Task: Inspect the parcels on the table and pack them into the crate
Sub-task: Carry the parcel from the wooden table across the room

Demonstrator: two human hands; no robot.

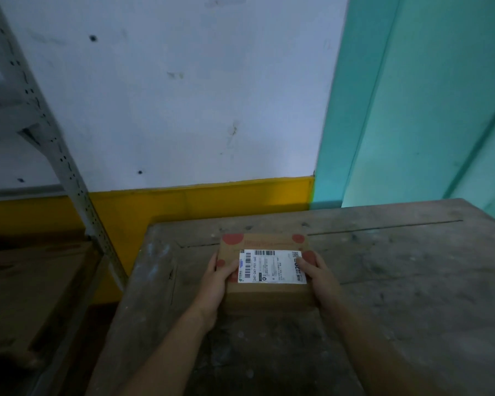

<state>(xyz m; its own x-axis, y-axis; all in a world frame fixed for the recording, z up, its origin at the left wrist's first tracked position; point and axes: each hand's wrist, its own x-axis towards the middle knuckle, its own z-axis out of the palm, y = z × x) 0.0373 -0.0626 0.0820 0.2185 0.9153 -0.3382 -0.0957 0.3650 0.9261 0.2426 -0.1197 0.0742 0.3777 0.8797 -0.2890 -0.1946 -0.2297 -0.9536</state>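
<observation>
I'm watching the table (397, 267), where the parcel (265, 295) is lying toward its left side, long axis running left to right. The left hand (215, 284) and right hand (319, 278) are gripping its short ends, equally close, fingers curling round the sides, thumbs pressing on top by the label (272, 265).

Label (272, 266): fine print too small to read
Desk (412, 281): cut off — right, bottom edges
Rack (69, 167): cut off, upper left
</observation>
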